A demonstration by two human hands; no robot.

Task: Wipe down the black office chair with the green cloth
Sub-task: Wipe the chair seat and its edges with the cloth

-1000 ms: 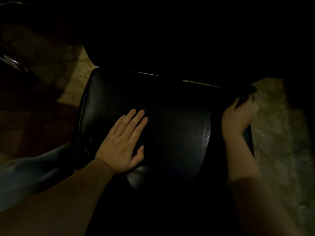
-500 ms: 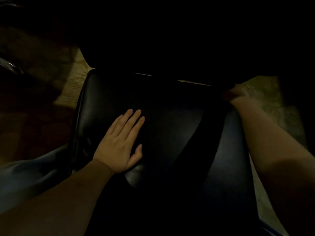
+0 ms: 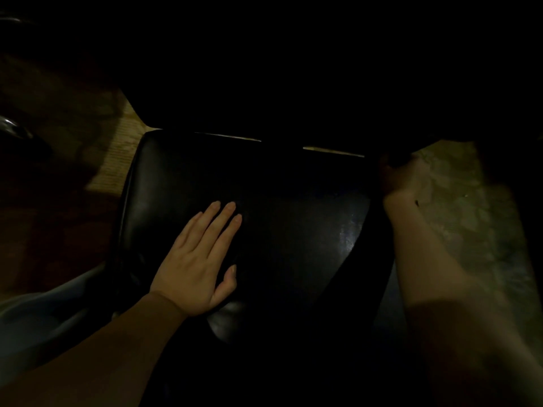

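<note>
— Two hands of yours appear. Your left hand (image 3: 199, 259) lies palm down on the seat (image 3: 293, 207) of the black office chair (image 3: 152, 183), on the seat's left half. Its fingers are straight and close together and it holds nothing. It seems to be steadying the seat.

— Your right hand (image 3: 404, 179) is at the seat's far right corner, dim and blurred. Whether its fingers are curled round anything cannot be told.

— Where, then, is your green cloth?

— It cannot be made out. Something dark sits at the right hand's fingertips, against that same far right corner, but shadow hides its colour and shape. That it is the cloth is only a guess.

— Outward from the seat, a pale mottled floor (image 3: 470, 224) lies off the right edge and a strip of lighter flooring (image 3: 117, 160) off the far left corner. Blue-grey fabric (image 3: 44, 318) lies off the near left corner. Beyond the far edge the backrest is lost in darkness.

— How far along are you?

— Probably midway. A dull sheen (image 3: 346, 239) marks the seat's right half, just beside your right forearm (image 3: 426, 259). It could be damp left by wiping or only reflected light. Your right hand's place suggests you are working the seat's right edge and corner. The part of the seat under your left palm looks yet to be wiped. Nothing shows whether the backrest and the parts below the seat have been wiped, so count them as left to do.
</note>
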